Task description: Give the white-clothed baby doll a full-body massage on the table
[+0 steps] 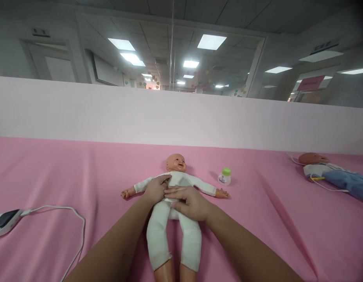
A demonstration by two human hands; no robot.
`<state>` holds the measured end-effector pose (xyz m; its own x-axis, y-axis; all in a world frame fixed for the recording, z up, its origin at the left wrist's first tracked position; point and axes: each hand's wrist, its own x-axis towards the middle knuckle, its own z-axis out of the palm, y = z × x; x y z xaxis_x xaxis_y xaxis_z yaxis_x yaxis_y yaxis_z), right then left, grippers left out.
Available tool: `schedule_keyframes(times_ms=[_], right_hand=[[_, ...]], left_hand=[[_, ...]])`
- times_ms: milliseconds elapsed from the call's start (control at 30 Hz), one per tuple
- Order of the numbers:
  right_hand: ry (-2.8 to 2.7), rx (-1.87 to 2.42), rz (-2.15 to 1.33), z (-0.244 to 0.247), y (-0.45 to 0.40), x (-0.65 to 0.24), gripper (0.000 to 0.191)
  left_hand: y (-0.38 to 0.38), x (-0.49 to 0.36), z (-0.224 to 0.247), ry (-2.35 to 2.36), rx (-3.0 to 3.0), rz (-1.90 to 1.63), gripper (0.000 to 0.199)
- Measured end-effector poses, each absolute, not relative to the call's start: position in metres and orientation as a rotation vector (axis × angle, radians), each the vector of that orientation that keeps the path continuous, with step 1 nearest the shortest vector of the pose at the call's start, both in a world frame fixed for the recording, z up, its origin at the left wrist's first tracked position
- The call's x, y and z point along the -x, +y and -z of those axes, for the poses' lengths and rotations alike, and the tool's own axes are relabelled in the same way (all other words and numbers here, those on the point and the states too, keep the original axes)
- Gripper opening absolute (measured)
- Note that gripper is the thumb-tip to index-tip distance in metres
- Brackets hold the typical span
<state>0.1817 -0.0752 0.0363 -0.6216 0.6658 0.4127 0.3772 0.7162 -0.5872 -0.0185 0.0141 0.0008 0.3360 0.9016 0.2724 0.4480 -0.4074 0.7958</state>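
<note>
The doll [180, 179] lies beneath the fingers [177, 194], touching them.

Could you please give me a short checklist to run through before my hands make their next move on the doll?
1. Doll lying on its back on the pink cloth: ok.
2. Left hand resting on the doll's torso: ok.
3. Right hand resting on the torso, beside the left: ok.
4. How hard either hand presses: cannot tell.
5. Bottle upright, green cap on, apart from the doll: ok.
6. White cable at the left not touching the doll: ok.
</note>
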Motion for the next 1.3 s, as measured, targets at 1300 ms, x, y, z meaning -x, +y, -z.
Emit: schedule_keyframes(times_ms=[1300], right_hand=[[-2.124,1.386,-0.411,-0.011,-0.026,-0.217,0.063]], left_hand=[[0.024,0.013,-0.009,1.234,-2.348,-0.804,0.055]])
